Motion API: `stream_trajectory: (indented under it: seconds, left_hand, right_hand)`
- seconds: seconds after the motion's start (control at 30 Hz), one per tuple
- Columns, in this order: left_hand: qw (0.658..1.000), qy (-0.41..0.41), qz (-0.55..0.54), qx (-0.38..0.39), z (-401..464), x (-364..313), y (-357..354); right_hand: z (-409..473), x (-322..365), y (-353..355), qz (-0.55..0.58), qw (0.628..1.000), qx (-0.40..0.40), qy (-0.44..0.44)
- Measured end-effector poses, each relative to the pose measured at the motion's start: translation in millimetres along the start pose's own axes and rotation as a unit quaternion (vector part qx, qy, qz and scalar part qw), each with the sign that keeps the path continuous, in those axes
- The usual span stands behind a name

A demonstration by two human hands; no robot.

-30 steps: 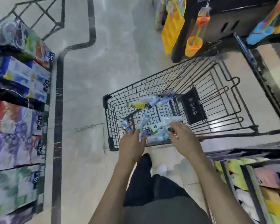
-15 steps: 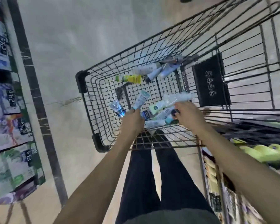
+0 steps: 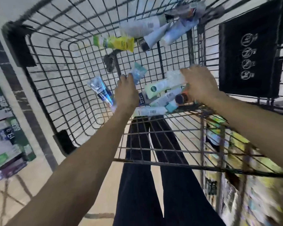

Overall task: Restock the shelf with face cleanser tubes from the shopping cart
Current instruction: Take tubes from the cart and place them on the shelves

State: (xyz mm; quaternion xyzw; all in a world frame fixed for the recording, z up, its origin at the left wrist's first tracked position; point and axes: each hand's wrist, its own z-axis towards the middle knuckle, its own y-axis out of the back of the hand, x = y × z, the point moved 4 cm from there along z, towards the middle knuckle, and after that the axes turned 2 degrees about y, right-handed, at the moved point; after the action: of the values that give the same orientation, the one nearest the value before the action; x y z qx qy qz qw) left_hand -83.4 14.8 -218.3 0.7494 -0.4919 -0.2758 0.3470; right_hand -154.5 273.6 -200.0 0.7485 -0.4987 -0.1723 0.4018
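Note:
Both my hands are down inside the black wire shopping cart. My left hand grips two face cleanser tubes that fan out from it: a teal tube pointing up and a blue tube pointing left. My right hand curls over a bunch of tubes lying at the near end of the cart, among them a pale green tube and a clear tube. A white tube with a barcode lies under them. The picture is blurred.
More tubes lie at the cart's far end: a yellow one and several white ones. A black seat flap hangs at the right. Stocked shelves stand at the lower right and along the left. My dark-trousered legs show below.
My view has dropped closer to the cart, which now fills the frame. Both hands stay on the same tubes at the cart's near end.

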Motion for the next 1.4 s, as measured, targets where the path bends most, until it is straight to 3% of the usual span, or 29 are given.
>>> stream_trajectory:
  seconds: [0.13,0.23,0.3,0.37,0.43,0.53,0.57,0.63,0.9,1.13,1.4]
  left_hand:
    - [0.998,-0.028,-0.015,-0.049,2,4,-4]
    - [0.996,-0.025,-0.071,-0.042,7,9,-3]
    - [0.991,-0.003,-0.135,-0.017,7,10,3]
    - [0.965,0.046,-0.258,0.016,2,10,17]
    - [0.892,0.118,-0.432,0.064,-11,9,36]
    - [0.76,0.177,-0.607,0.15,-40,2,74]
    - [0.731,0.172,-0.638,0.171,-52,-2,91]
    - [0.699,0.135,-0.675,0.195,-77,-12,131]
    - [0.724,-0.012,-0.671,0.16,-186,-47,286]
    - [0.756,-0.111,-0.63,0.141,-262,-77,362]
    - [0.748,-0.216,-0.596,0.196,-315,-100,389]
  right_hand:
    - [7,-2,-4,-0.017,1.0,-0.015,0.002]
    - [10,-3,-2,0.02,1.0,-0.024,-0.004]
    - [5,-2,3,0.096,0.994,-0.023,-0.045]
    - [-3,-1,16,0.242,0.962,-0.035,-0.124]
    - [-16,5,32,0.442,0.87,-0.043,-0.214]
    - [-44,23,59,0.722,0.635,-0.028,-0.272]
    - [-56,30,71,0.771,0.58,-0.025,-0.261]
    - [-83,45,98,0.816,0.531,-0.031,-0.225]
    - [-211,100,232,0.831,0.524,-0.125,-0.136]
    - [-308,111,296,0.827,0.493,-0.246,-0.11]
    - [-393,139,295,0.852,0.36,-0.364,-0.108]
